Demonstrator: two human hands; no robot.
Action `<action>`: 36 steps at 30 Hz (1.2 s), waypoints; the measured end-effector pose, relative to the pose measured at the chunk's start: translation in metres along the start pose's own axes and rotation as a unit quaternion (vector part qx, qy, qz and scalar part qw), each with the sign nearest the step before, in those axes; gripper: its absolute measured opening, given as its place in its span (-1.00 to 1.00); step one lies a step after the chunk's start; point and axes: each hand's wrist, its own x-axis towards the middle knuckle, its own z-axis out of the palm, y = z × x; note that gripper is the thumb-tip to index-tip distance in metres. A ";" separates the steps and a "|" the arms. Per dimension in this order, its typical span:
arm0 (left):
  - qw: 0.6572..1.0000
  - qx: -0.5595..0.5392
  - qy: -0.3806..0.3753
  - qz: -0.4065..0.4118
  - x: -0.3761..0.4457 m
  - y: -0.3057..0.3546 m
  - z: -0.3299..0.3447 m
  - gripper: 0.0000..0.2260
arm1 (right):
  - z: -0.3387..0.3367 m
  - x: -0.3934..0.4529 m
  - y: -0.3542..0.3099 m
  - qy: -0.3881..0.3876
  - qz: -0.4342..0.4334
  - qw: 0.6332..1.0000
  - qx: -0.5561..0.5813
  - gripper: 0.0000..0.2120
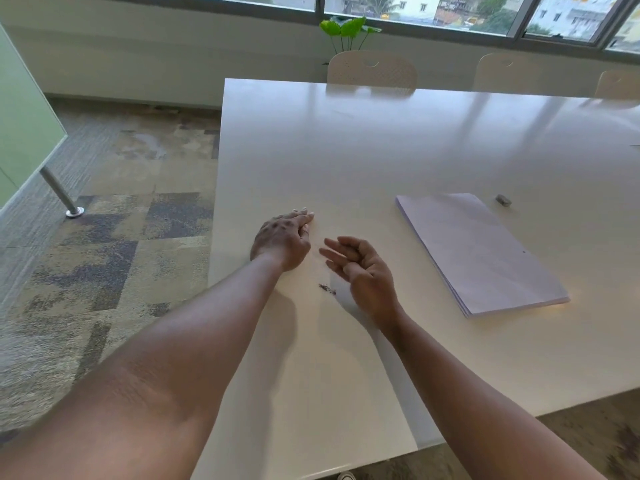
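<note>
My left hand point(282, 240) lies palm down on the white table point(381, 150), fingers stretched forward and touching the surface. My right hand point(360, 268) hovers just to its right, palm turned inward, fingers loosely bent and holding nothing. A small patch of dark crumbs point(326, 288) lies on the table between my wrists. A stack of white paper point(481, 251) lies flat to the right of my right hand. A small grey eraser point(503, 200) sits just beyond the stack's far right corner.
Beige chairs point(372, 69) stand along the table's far side, under a window with a green plant point(348, 29). The table's left edge runs close to my left hand. Patterned carpet point(121, 237) and a metal leg point(60, 194) are at the left.
</note>
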 end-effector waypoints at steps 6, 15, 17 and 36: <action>1.000 0.006 -0.006 -0.001 -0.001 0.001 0.000 -0.58 | 0.002 0.001 0.006 -0.018 0.021 0.996 -0.081 -0.53; 1.000 0.008 -0.008 0.003 0.001 -0.002 0.002 -0.58 | -0.017 0.002 -0.003 -0.043 -0.022 0.983 -0.176 -0.58; 1.000 0.008 -0.007 0.004 0.000 -0.001 0.002 -0.58 | -0.031 0.004 -0.007 -0.052 -0.064 0.939 -0.335 -0.63; 1.000 0.012 -0.009 0.007 0.000 -0.001 0.001 -0.57 | -0.036 0.021 -0.015 -0.087 -0.017 0.895 -0.438 -0.30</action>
